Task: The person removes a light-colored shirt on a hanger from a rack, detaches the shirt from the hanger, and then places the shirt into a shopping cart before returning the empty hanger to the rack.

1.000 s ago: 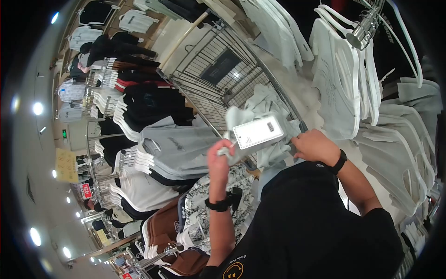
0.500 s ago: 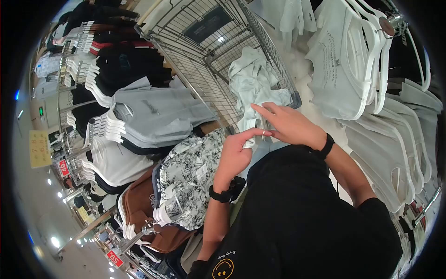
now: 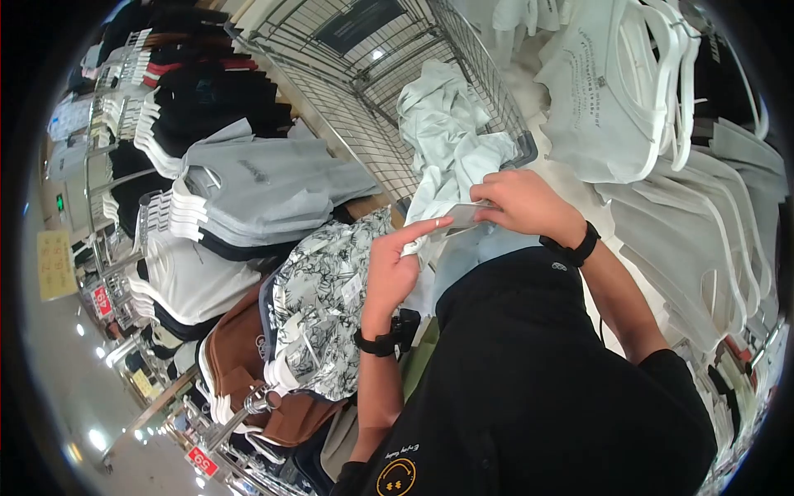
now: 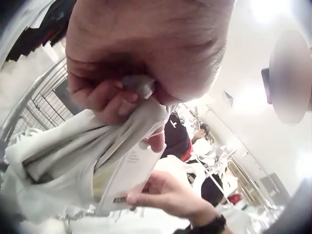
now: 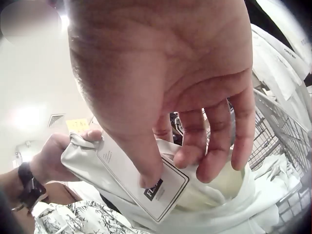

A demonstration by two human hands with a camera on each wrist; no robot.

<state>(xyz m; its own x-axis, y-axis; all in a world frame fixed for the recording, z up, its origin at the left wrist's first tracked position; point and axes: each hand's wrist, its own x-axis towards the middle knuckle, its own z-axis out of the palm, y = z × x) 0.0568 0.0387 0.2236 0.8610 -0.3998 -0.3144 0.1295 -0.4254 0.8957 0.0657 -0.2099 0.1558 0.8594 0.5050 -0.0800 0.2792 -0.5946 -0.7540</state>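
Observation:
A crumpled pale grey-green garment (image 3: 442,124) spills from the shopping cart toward the person's body. My left hand (image 3: 392,273) grips a bunched part of it, with the fingers curled round the fabric in the left wrist view. A white hang tag (image 5: 163,197) with a black border and a dark label block lies over the cloth. My right hand (image 3: 529,202) pinches the tag's lower end, its thumb (image 5: 150,173) flat on the printed face. The tag's upper end is right by the left hand's fingers.
The wire shopping cart (image 3: 318,145) stands ahead. Grey shirts (image 3: 256,178) and a black-and-white patterned shirt (image 3: 310,302) hang on the left rack. More pale tops (image 3: 587,99) on white hangers are close on the right. A yellow sign (image 3: 55,266) hangs at far left.
Earlier, the tag swung up in front of the left hand while the right hand was at the cloth. The right hand has since come across and taken hold of the tag, beside the left hand.

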